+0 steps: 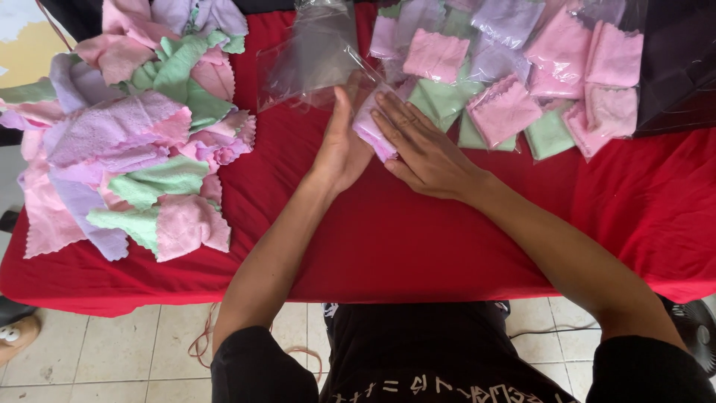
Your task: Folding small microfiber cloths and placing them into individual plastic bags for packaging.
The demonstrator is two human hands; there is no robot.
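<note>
Below everything, a floor of pale tiles (112, 351) with a thin reddish cord (201, 345) lying on it, a dark fan (697, 328) at the right edge. Above it, a surface covered by a red cloth (418, 246), wide from left to right. On the left part, a big loose heap of small towels (134, 142) in pink, lilac and green, unfolded and overlapping. On the far right part, a pile of folded towels in clear bags (522, 82), same three colours, close together. Between both piles, a clear plastic bag (313, 60), empty at its far end, open toward the person. At its mouth, a folded lilac towel (371, 128), half inside the plastic, resting on the red cloth. Left hand (341, 145) on edge beside the towel, fingers straight and pressed together, touching bag and towel. Right hand (421, 145) flat on top of the towel, fingers spread a little, pressing, not pinching.
</note>
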